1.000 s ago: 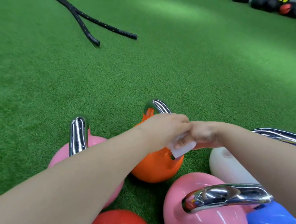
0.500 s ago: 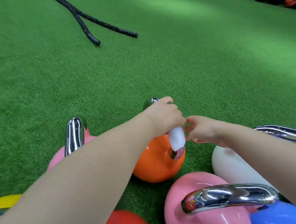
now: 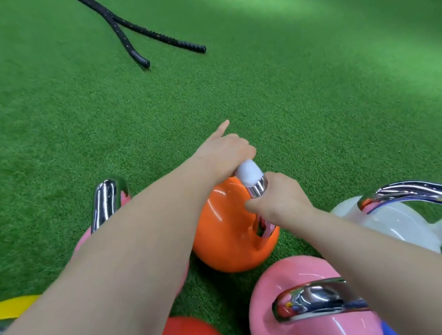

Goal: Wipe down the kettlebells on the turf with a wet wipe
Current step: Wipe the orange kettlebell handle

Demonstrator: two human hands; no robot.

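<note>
Orange kettlebell (image 3: 231, 241), glossy, white wet wipe (image 3: 248, 174) wrapping chrome handle (image 3: 258, 189).

Left hand (image 3: 224, 152) and right hand (image 3: 280, 201) both gripping

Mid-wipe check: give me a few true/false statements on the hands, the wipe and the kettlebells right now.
1. The left hand holds the wipe on the orange kettlebell handle. True.
2. The right hand rests on the turf. False: it grips that same handle below the wipe.
3. The battle ropes lie across the kettlebells. False: they lie far off on the turf.
4. A white kettlebell sits right of the orange one. True.
</note>
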